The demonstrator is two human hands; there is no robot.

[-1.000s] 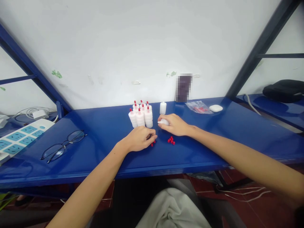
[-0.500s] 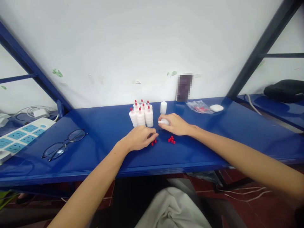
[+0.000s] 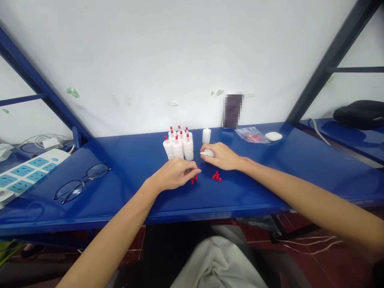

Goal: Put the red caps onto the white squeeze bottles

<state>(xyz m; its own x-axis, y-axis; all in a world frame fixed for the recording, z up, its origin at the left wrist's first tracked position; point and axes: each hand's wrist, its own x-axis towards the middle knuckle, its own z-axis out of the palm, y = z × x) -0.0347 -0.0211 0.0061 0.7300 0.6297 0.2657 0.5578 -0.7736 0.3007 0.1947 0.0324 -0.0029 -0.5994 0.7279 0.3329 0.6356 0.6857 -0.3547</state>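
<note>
My right hand (image 3: 223, 156) is closed around a small white squeeze bottle (image 3: 208, 153), which lies tilted with its uncapped nozzle pointing left. My left hand (image 3: 177, 173) is closed, thumb and fingers pressed together, just over a few small red caps (image 3: 194, 180) on the table. Whatever sits between its fingertips is hidden. Another pile of red caps (image 3: 216, 176) lies below my right hand. Behind my left hand stands a cluster of white squeeze bottles (image 3: 178, 149) with red caps on their nozzles. One more white bottle (image 3: 206, 136) stands upright beyond my right hand, with no red cap on it.
The blue table (image 3: 120, 156) meets a white wall. Eyeglasses (image 3: 82, 185) and a power strip (image 3: 30, 173) lie at left. At the back right are a plastic bag (image 3: 252, 135) with red pieces, a white rounded case (image 3: 273, 137) and a blurred-out dark upright object (image 3: 233, 112).
My left hand has shifted very slightly up and to the right, its fingers still together. My right hand keeps its hold on the bottle almost unmoved.
</note>
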